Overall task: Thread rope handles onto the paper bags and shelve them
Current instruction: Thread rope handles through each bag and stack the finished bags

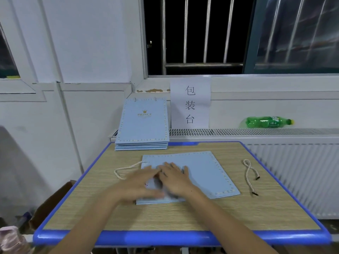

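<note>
Filling most of the view, the blue-edged desk [183, 213] has a wood-grain top, with a white radiator [293, 171] behind it at three o'clock. Flat at the desk's centre lies a light blue paper bag [207, 173], its dotted border showing along the right and far edges. At twelve o'clock, toward eleven, a stack of the same paper bags [142, 125] rests on the desk's far edge, the top one printed "PRINCE" under a crown. Just right of the stack hangs a paper sign [190, 103] with three characters. The left hand [139, 182] and right hand [174, 177] both lie on the left half of the flat bag, fingers fairly straight and pressed to the paper, fingertips meeting; motion blur hides whether either pinches anything. A white rope handle [124, 170] loops out from the bag's left edge at nine o'clock. A loose rope handle [250, 176] with black tips lies at three o'clock, apart from the bag. A green bottle [267, 122] lies on its side on the radiator top at one o'clock.
</note>
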Available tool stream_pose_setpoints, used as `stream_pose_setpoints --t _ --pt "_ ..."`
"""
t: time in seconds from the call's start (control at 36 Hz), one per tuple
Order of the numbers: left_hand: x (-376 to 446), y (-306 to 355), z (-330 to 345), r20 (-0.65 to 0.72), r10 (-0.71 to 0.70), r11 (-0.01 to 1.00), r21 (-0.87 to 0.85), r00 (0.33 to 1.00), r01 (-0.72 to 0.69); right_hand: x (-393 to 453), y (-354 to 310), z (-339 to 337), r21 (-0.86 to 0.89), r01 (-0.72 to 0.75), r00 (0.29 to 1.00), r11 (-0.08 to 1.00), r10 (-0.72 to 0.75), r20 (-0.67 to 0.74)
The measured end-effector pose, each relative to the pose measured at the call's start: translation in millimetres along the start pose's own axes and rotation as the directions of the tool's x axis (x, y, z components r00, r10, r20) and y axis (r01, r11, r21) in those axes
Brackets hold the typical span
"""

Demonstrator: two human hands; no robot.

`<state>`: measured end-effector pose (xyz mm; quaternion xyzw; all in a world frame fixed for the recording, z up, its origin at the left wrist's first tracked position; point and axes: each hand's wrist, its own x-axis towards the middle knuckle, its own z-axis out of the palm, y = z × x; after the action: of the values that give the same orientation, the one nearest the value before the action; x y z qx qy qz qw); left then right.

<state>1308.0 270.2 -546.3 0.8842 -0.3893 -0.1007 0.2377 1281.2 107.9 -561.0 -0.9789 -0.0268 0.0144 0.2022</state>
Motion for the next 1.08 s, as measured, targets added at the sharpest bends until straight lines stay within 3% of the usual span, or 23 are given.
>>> stream_pose_setpoints --t 0.06,0.11,0.17,0.22,0.33,0.42,0.53,0.64,0.69,0.75,0.81,0.86,0.94,1.0,1.03,1.08 --pt "-0.1 0.8 11.9 0.162 -0.08 0.974 0.224 0.984 0.042 3.7 2.5 -3.8 0.156 -0.023 0.998 0.988 0.033 -0.061" --pt "-1.3 -1.1 15.2 0.15 -0.097 0.955 0.294 0.984 0.049 4.3 6.6 -7.0 0.342 -0.042 0.994 0.939 0.073 -0.078" --pt "-4.0 0.9 13.3 0.125 -0.094 0.948 0.315 0.988 0.05 0.1 11.5 -12.1 0.566 -0.055 0.994 0.823 0.097 -0.045" --pt "-6.4 5.0 12.8 0.1 -0.075 0.915 0.402 0.992 0.029 -7.9 15.0 -20.7 0.613 -0.029 0.999 0.79 0.043 -0.008" --pt "-5.9 14.1 3.7 -0.006 0.004 0.842 0.54 1.0 0.0 -23.7 20.8 -40.8 0.334 0.076 0.969 0.939 -0.149 0.198" --pt "-3.8 15.4 -14.8 -0.056 0.012 0.871 0.491 0.998 0.017 -34.0 26.6 -55.8 0.006 0.153 0.95 0.988 -0.149 0.275" --pt "-3.0 11.7 -26.5 -0.113 0.066 0.933 0.359 0.991 -0.021 -50.3 24.2 -65.6 -0.403 0.169 0.985 0.9 -0.139 0.102" --pt "0.1 8.8 -40.6 -0.224 0.13 0.969 0.237 0.966 -0.076 -61.5 17.5 -82.4 -0.581 0.153 0.936 0.8 -0.306 -0.175" --pt "-0.6 11.7 -54.3 -0.341 0.14 0.989 0.091 0.93 -0.116 -64.3 9.5 -101.2 -0.578 0.121 0.85 0.807 -0.385 -0.36" --pt "-2.1 19.0 -71.1 -0.473 0.123 0.971 -0.123 0.873 -0.203 -62.0 5.9 -117.3 -0.606 0.064 0.649 0.793 -0.494 -0.578" --pt "-4.6 26.0 -88.8 -0.513 0.081 0.881 -0.365 0.854 -0.302 -56.7 10.6 -129.5 -0.583 0.012 0.456 0.812 -0.523 -0.72" --pt "-9.4 26.4 -102.2 -0.463 0.076 0.762 -0.544 0.883 -0.351 -54.8 13.7 -142.3 -0.587 -0.059 0.365 0.807 -0.53 -0.765" --pt "-12.8 25.1 -109.5 -0.451 0.103 0.704 -0.596 0.886 -0.385 -54.8 12.3 -159.7 -0.598 -0.038 0.273 0.8 -0.568 -0.777" --pt "-10.4 27.9 -106.8 -0.464 0.064 0.718 -0.594 0.884 -0.363 -51.6 9.0 -162.8 -0.554 0.024 0.308 0.832 -0.534 -0.788" --pt "-8.1 30.1 -103.5 -0.462 0.029 0.721 -0.604 0.886 -0.339 -47.8 8.6 -162.2 -0.517 0.04 0.361 0.855 -0.495 -0.791" --pt "-0.5 27.1 -94.4 -0.445 -0.067 0.732 -0.631 0.893 -0.259 -39.1 11.7 -157.7 -0.463 0.002 0.534 0.887 -0.392 -0.749"
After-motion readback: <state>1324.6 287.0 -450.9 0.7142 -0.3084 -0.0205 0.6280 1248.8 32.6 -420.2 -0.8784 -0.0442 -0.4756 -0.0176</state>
